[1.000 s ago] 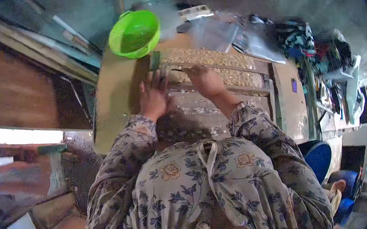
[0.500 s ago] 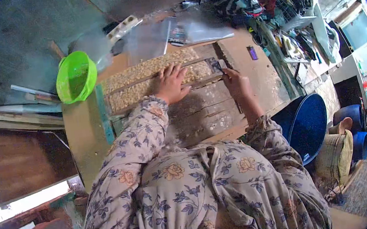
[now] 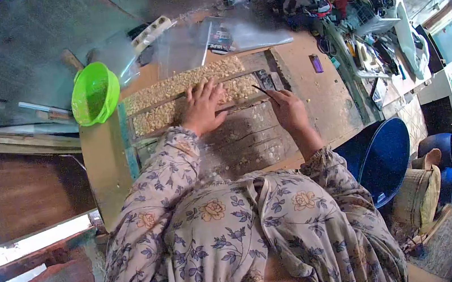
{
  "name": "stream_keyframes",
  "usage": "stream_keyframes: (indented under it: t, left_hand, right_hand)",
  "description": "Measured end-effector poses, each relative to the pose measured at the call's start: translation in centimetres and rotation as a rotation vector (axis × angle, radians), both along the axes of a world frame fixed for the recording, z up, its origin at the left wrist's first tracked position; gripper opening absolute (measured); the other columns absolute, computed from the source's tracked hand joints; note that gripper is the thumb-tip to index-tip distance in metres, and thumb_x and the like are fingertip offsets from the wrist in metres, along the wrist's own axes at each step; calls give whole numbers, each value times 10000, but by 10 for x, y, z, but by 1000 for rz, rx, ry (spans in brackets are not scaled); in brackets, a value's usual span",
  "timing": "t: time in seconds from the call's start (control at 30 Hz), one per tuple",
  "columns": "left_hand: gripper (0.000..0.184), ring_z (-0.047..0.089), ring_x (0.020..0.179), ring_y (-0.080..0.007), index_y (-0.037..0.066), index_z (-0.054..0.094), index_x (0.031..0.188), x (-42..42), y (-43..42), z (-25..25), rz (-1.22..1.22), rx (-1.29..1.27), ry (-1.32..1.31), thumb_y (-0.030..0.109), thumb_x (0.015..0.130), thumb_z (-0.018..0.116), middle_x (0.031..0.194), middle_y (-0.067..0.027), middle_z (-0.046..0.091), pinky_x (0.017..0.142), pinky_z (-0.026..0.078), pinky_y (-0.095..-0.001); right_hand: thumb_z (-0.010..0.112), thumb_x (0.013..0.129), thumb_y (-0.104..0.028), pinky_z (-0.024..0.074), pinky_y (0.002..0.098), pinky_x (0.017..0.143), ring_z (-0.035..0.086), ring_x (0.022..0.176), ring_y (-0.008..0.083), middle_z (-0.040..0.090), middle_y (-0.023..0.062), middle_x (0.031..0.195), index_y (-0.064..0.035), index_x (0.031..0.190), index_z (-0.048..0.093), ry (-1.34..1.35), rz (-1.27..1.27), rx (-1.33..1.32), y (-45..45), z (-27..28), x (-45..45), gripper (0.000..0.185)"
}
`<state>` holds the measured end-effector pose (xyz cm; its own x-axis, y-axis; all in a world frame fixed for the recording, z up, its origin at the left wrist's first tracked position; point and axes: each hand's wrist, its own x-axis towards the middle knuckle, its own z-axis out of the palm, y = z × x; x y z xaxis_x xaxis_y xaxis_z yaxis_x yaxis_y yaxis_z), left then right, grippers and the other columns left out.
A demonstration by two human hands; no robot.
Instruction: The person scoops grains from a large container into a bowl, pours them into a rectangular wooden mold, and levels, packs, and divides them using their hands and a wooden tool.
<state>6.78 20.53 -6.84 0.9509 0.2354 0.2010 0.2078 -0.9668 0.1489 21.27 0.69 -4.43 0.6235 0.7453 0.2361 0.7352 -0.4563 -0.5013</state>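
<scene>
Lays left hand, loose and spread, on the nearer strip of pale granules within the wooden frame; grips slim dark blade in right hand near the strip's right end.

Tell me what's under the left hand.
Pale grainy pieces show around the left hand, in rows on either side of a wooden strip that passes beneath it. Whatever lies directly below the palm is covered.
</scene>
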Motion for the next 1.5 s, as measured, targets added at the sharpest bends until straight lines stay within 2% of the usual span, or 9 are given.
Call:
stream_keyframes:
  t: [0.5,0.87,0.93,1.1,1.17,1.23,1.3,1.47,1.5]
  left_hand:
    - [724,228,1231,-283,126,318,1280,-36,16,5,117,43,46,377,677,629,1329,-99,272,990,165,-479]
    - [735,209,1242,-278,127,326,1275,-37,18,4,115,18,55,399,669,640,1331,-92,275,991,161,-488]
    - [737,201,1245,-278,127,323,1278,-37,18,2,98,19,44,413,673,630,1335,-95,267,990,153,-498]
    - [735,179,1253,-282,132,308,1290,-14,0,4,-45,12,89,444,688,592,1350,-104,240,992,123,-510]
    - [740,186,1251,-290,117,305,1289,6,-14,8,-147,-23,89,437,686,592,1349,-110,242,993,120,-506]
    - [751,200,1245,-301,102,303,1287,29,-28,6,-138,-13,79,434,679,593,1351,-116,238,994,126,-500]
    - [743,173,1261,-312,124,297,1295,38,-43,23,-181,-67,101,403,678,600,1369,-103,214,993,126,-514]
    - [736,186,1255,-324,116,289,1300,64,-60,23,-237,-33,141,381,686,595,1371,-118,207,996,140,-505]
    - [726,196,1249,-333,110,292,1296,48,-69,56,-257,-56,151,398,697,583,1368,-124,208,999,142,-501]
  right_hand:
    - [497,761,-97,459,385,670,553,791,308,568,121,836,-107,1010,560,-34,143,-33,29,5,-22,258]
    - [495,775,-140,457,393,678,558,806,311,576,142,847,-100,1006,568,-29,133,-84,40,6,-24,246]
    - [526,768,-118,462,386,660,574,776,308,590,145,847,-90,979,583,-47,28,214,24,10,-12,220]
    - [614,746,-156,461,291,600,610,690,186,625,117,771,-84,954,600,80,-487,335,-69,16,48,220]
    - [624,732,-185,461,308,603,610,684,212,624,119,770,-81,933,606,0,-638,287,-124,-6,74,227]
    - [647,708,-208,452,284,613,594,652,180,620,86,726,-69,853,623,-82,-779,140,-175,-40,98,203]
    - [633,687,-216,458,332,610,599,685,255,615,114,739,-85,824,625,-180,-822,10,-220,-54,103,190]
    - [626,674,-212,464,367,651,587,710,286,602,113,729,-79,808,630,-135,-906,-33,-237,-84,114,189]
    - [626,674,-212,464,367,651,587,710,286,602,113,729,-79,808,630,-105,-895,-42,-244,-64,104,189]
